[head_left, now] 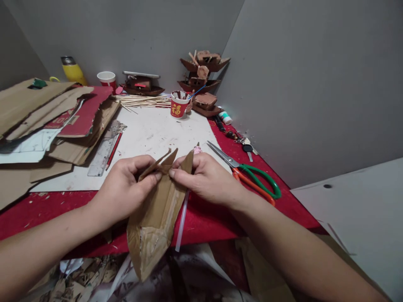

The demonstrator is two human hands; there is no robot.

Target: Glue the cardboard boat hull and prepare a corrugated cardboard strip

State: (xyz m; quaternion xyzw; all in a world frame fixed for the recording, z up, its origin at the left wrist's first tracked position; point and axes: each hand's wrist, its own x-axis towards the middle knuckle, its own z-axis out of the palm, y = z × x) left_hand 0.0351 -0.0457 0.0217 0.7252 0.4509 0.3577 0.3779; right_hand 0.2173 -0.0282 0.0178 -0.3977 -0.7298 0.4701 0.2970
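A folded brown cardboard piece [160,209], long and boat-shaped with a pointed lower end, hangs between my hands over the table's front edge. My left hand [129,182] pinches its upper left side, thumb on the inner face. Around the upper right side my right hand [203,176] is closed, its thumb pressing near the left thumb. Pointed flaps stick up between the hands. A translucent glue stick [181,222] shows below my right hand, and a small pink patterned object [197,149] shows just above it; whether my right fingers touch either is hidden.
Scissors [236,164] with green and orange handles lie right of my right hand. A ruler [102,155] and red pencil [114,150] lie left. Behind are a red cup [179,105], thin sticks [145,101] and brown model boats [204,75]. Cardboard sheets [34,105] are piled left.
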